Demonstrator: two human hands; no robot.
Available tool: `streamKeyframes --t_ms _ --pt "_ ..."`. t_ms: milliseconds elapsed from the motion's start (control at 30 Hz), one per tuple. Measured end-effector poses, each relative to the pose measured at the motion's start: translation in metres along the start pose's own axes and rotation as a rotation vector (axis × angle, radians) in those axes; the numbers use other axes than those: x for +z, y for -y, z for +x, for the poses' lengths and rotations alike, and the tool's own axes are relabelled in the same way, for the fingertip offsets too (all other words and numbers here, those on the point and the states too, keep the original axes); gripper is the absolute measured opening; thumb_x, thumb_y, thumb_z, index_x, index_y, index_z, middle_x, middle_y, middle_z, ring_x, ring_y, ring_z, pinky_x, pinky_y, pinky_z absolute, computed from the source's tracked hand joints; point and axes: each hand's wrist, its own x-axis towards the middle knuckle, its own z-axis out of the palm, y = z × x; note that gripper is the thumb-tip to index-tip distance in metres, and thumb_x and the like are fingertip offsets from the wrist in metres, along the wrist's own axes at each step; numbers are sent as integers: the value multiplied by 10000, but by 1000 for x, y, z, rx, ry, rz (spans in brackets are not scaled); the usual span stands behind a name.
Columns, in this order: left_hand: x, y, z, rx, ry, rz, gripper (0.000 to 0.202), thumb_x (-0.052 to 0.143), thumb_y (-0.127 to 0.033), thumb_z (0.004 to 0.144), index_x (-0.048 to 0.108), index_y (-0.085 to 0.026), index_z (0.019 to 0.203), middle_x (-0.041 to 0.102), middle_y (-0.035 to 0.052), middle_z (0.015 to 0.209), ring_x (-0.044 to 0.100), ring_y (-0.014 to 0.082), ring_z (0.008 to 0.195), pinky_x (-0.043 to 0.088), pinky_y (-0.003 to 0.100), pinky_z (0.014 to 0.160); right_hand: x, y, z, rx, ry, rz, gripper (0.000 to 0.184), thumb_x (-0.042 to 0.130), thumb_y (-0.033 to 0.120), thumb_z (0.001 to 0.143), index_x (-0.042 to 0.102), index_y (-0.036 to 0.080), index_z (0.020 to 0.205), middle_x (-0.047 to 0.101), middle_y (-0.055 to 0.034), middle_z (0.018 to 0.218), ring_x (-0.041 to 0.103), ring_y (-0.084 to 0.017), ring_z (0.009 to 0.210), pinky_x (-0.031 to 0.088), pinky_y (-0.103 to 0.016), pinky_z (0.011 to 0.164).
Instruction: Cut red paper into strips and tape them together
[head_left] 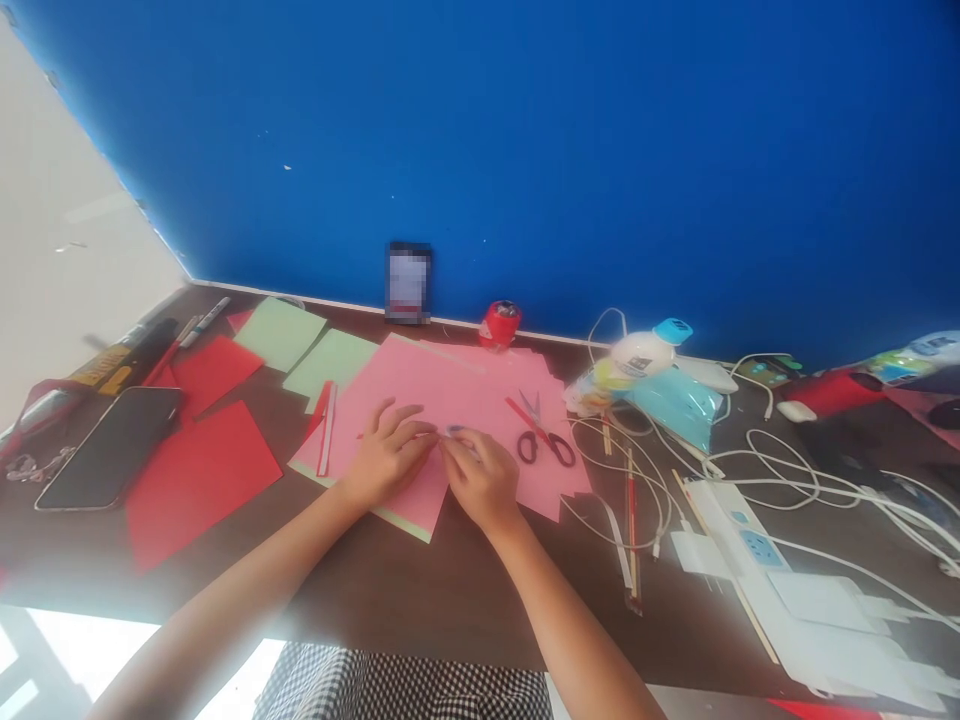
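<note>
Over the pink paper sheets (480, 375), my two hands meet with their fingertips nearly touching. Thumb and forefinger of my left hand (388, 458) come together in a pinch, while its other fingers fan out. My right hand (486, 478) is closed in a pinch too. Something small and pale seems to sit between the fingertips; its kind is too small to make out. Scissors (546, 440) with dark handles lie partly open to the right of my right hand. Left of my left hand lie red and white paper strips (327, 428).
Red paper (206, 485), green paper (274, 335) and a phone (112, 445) lie to the left. A second phone (409, 283) leans on the blue wall beside a red container (500, 325). A white bottle (637, 360), cables and a power strip (739, 540) occupy the right.
</note>
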Motion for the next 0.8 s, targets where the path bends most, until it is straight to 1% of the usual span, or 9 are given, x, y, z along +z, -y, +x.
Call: streamKeyframes --t_ms 167,300,400,467,567,633,667,733,800 --pt "-3 -2 0 -56 5 -85 113 629 -218 703 664 -288 784 659 54 914 410 294 1183 -7 481 1061 0 0 -2 -33 37 -33 138 541 128 800 650 201 842 646 -35 803 590 -119 746 433 -231 676" --pt "-2 -2 0 13 22 16 114 618 -199 690 667 -285 745 658 46 847 444 293 1138 31 473 1062 -2 0 -1 -103 73 -57 137 535 125 802 643 201 837 650 -22 781 575 -122 732 414 -244 661" --pt "0 -2 -1 59 29 110 112 606 -191 682 672 -272 724 653 40 777 490 288 1051 123 475 1044 -5 1 0 -163 92 -105 129 533 128 806 637 204 799 650 -8 755 528 -110 626 381 -254 588" --pt "-1 -2 1 18 14 90 89 600 -205 684 672 -251 708 648 43 744 525 278 961 235 463 997 -8 1 -1 -221 81 -127 141 526 128 816 638 213 820 647 -2 757 486 -102 567 347 -263 539" --pt "-14 -2 7 -189 -119 -78 106 583 -264 715 678 -219 732 660 59 819 564 258 897 365 410 901 -14 0 -4 -293 19 -94 153 546 133 813 640 221 896 647 -15 774 486 -109 565 328 -275 530" --pt "-29 -1 15 -359 -247 -241 182 591 -325 723 691 -204 813 664 70 951 570 256 946 369 387 914 -15 -2 -5 -259 -37 -64 161 571 135 798 641 216 918 649 -30 767 528 -123 614 350 -273 561" --pt "-36 -1 18 -427 -269 -360 224 598 -344 719 692 -192 855 658 75 1003 567 257 979 357 382 936 -15 -3 -5 -221 -57 -61 161 577 134 792 641 211 918 650 -34 759 545 -127 634 362 -269 574" --pt "-48 0 24 -493 -287 -627 271 594 -354 716 691 -158 878 659 96 1021 557 259 1032 354 375 957 -13 -4 -4 -154 -71 -72 150 570 127 792 643 202 899 651 -34 739 560 -123 635 377 -256 579" --pt "-55 1 28 -504 -295 -773 264 581 -325 726 688 -137 877 660 104 1028 540 252 1074 353 364 971 -11 -5 -1 -118 -56 -87 137 553 121 798 643 195 872 653 -32 720 558 -114 608 387 -247 569"
